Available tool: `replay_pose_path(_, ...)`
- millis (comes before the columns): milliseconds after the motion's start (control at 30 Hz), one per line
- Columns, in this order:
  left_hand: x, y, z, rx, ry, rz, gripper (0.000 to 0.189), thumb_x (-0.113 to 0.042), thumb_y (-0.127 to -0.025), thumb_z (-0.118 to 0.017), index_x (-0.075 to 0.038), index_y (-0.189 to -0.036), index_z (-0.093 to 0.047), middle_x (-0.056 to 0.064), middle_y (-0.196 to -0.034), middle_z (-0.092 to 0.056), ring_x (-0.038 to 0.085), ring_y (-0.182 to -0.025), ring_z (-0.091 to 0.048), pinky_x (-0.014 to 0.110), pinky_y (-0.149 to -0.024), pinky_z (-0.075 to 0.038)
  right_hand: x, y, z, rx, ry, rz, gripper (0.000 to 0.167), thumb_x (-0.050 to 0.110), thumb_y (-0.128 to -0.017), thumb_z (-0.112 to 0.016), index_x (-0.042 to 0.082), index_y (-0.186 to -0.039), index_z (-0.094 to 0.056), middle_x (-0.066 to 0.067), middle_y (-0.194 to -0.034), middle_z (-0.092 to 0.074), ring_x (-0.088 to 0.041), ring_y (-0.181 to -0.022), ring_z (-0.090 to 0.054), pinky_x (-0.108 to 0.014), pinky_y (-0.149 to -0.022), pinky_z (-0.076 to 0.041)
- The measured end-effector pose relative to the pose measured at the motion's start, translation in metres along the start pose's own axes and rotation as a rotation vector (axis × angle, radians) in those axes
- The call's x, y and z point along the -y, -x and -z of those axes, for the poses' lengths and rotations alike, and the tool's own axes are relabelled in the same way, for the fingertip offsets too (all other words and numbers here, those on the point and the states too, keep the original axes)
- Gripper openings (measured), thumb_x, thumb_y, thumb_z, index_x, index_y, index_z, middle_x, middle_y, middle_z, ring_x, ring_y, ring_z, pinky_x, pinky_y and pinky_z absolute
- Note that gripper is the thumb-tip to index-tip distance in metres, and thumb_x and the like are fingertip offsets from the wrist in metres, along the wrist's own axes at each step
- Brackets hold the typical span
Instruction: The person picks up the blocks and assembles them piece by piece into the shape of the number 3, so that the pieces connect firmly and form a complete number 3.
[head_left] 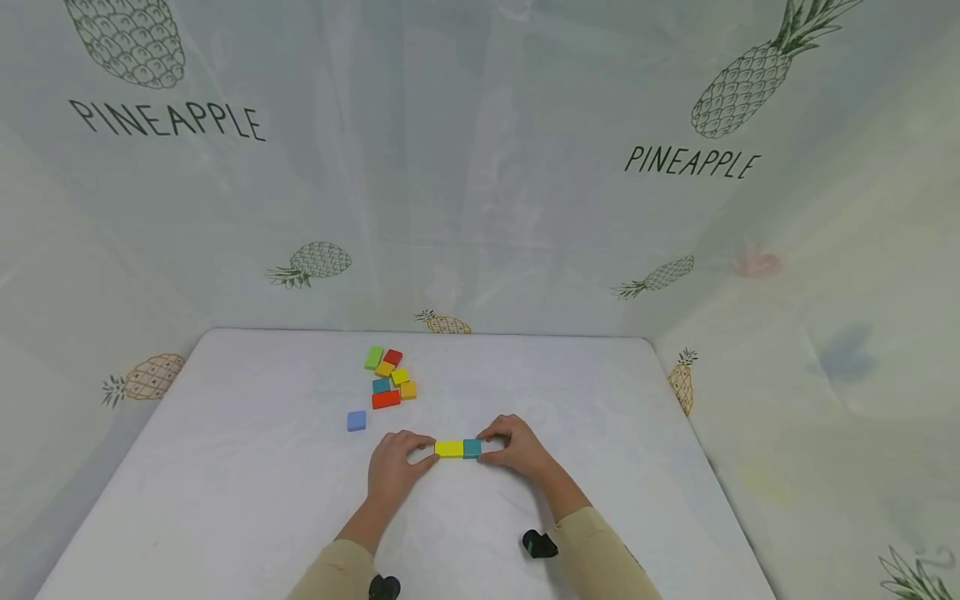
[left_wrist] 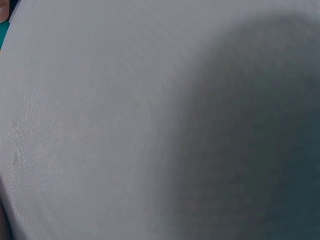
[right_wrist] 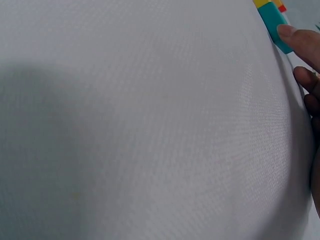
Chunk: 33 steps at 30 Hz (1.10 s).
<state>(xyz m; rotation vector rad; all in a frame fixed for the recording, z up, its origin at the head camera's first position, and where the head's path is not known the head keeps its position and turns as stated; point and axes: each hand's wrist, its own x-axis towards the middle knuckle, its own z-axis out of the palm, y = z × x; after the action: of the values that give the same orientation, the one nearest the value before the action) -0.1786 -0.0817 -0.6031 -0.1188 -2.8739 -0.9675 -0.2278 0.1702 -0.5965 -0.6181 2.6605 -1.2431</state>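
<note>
A yellow block (head_left: 449, 449) and a teal block (head_left: 472, 449) lie end to end in a row on the white table, touching each other. At the row's left end, my left hand (head_left: 394, 468) pinches the yellow block between thumb and forefinger. The teal block's right end is pinched by my right hand (head_left: 522, 452) in the same way. In the right wrist view, a fingertip (right_wrist: 286, 31) rests against the teal block (right_wrist: 272, 22). The left wrist view catches only a sliver of the teal block (left_wrist: 3, 32) at its upper left edge.
Beyond the left hand lies a loose cluster of several blocks, among them a long red block (head_left: 386, 399), a green block (head_left: 373, 358) and an orange block (head_left: 408, 390). A blue block (head_left: 356, 421) lies apart, nearer the left hand. Pineapple-printed curtains (head_left: 480, 183) surround the white table (head_left: 247, 467).
</note>
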Motion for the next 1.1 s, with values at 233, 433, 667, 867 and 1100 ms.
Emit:
replay_pose_path(233, 0.0, 0.001, 0.001, -0.014, 0.005, 0.009, 0.031, -0.031, -0.079, -0.082, -0.024, -0.108, -0.074, -0.009, -0.097, -0.065, 0.016, -0.097, -0.054, 0.036, -0.084, -0.048, 0.002, -0.001, -0.001, 0.014, 0.003, -0.036, 0.033, 0.029, -0.077, -0.084, 0.021, -0.108, -0.075, 0.014, -0.089, -0.061, -0.011, -0.096, -0.05, -0.036, -0.092, -0.042)
replay_pose_path(433, 0.002, 0.001, 0.0, 0.005, -0.012, 0.013, 0.031, -0.033, -0.08, -0.081, -0.025, -0.109, -0.073, -0.011, -0.097, -0.064, 0.015, -0.097, -0.053, 0.035, -0.085, -0.048, 0.009, -0.003, -0.001, 0.003, -0.083, -0.093, 0.036, 0.03, -0.08, -0.082, 0.021, -0.113, -0.073, 0.011, -0.096, -0.063, -0.013, -0.098, -0.053, -0.038, -0.09, -0.043)
replay_pose_path(667, 0.003, 0.001, -0.001, 0.019, -0.016, 0.021, 0.033, -0.035, -0.08, -0.081, -0.025, -0.11, -0.073, -0.01, -0.1, -0.064, 0.016, -0.1, -0.053, 0.035, -0.087, -0.047, 0.028, -0.025, -0.002, 0.026, -0.069, -0.105, 0.034, 0.028, -0.082, -0.08, 0.02, -0.114, -0.072, 0.009, -0.103, -0.064, -0.016, -0.096, -0.053, -0.036, -0.084, -0.044)
replay_pose_path(867, 0.003, 0.001, -0.003, 0.012, -0.02, 0.003, 0.033, -0.035, -0.08, -0.081, -0.025, -0.11, -0.073, -0.011, -0.099, -0.065, 0.015, -0.099, -0.052, 0.035, -0.087, -0.047, 0.035, -0.054, -0.005, 0.034, -0.047, -0.133, 0.032, 0.025, -0.083, -0.08, 0.02, -0.113, -0.072, 0.01, -0.1, -0.063, -0.015, -0.093, -0.053, -0.034, -0.083, -0.046)
replay_pose_path(1100, 0.002, 0.0, -0.003, 0.009, -0.026, 0.002, 0.031, -0.034, -0.08, -0.081, -0.026, -0.108, -0.073, -0.011, -0.097, -0.064, 0.015, -0.097, -0.052, 0.035, -0.085, -0.047, 0.042, -0.081, -0.01, 0.043, -0.035, -0.155, 0.033, 0.028, -0.082, -0.08, 0.02, -0.113, -0.072, 0.007, -0.099, -0.064, -0.016, -0.092, -0.053, -0.033, -0.082, -0.046)
